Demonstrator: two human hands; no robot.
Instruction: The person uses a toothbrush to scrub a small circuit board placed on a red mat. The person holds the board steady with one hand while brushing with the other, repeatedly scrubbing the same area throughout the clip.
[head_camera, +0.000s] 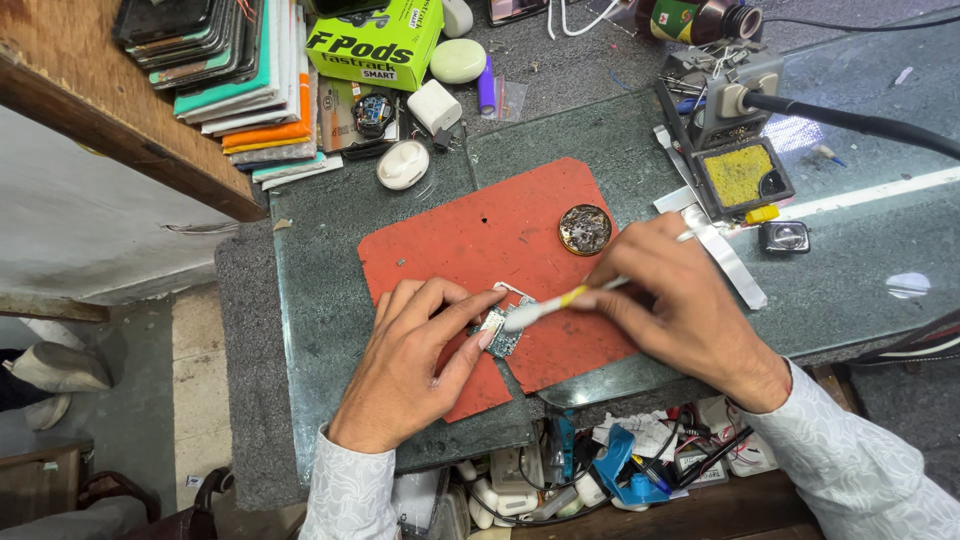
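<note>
A small green circuit board (500, 335) lies on a red rubber mat (470, 245) on the glass-topped workbench. My left hand (415, 355) rests on the mat and pins the board's edge with thumb and forefinger. My right hand (680, 300) grips a white brush with a yellow band (550, 305). Its bristle tip touches the board's top. A thin white strip (515, 291) lies just beyond the board.
A round tin of dark flux (585, 229) sits at the mat's far edge. A soldering iron stand with a yellow sponge (738, 175) is at the right. Stacked phone cases (245, 80), a green box (375, 40) and white chargers fill the back left. A cluttered tray (600, 470) lies below the bench.
</note>
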